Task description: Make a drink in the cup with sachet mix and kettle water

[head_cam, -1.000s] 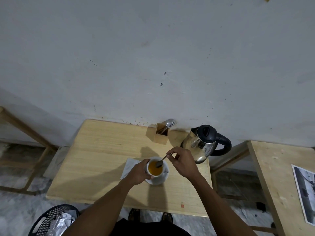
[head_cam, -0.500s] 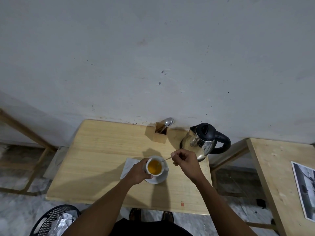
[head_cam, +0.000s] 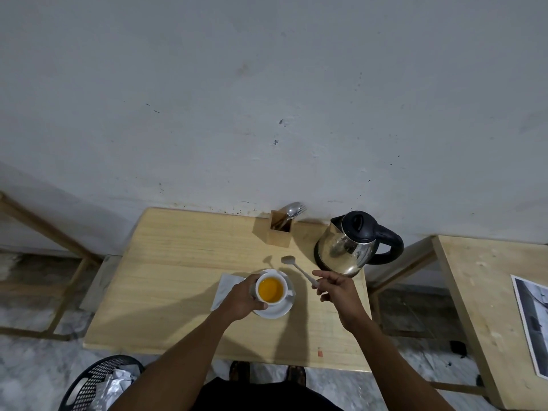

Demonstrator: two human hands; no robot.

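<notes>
Cup [head_cam: 271, 290] of orange drink sits on its saucer [head_cam: 277, 310] mid-surface; your left hand [head_cam: 243, 299] wraps its side. Right hand [head_cam: 336, 290] pinches the spoon [head_cam: 299, 269] handle, bowl clear of the cup. Set it down toward the holder [head_cam: 278, 232], avoiding drips, kettle [head_cam: 347, 247] just beside.

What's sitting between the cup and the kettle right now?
In the head view, only the spoon held by the right hand crosses the gap between the cup and the kettle; beneath it the table is bare.
</notes>
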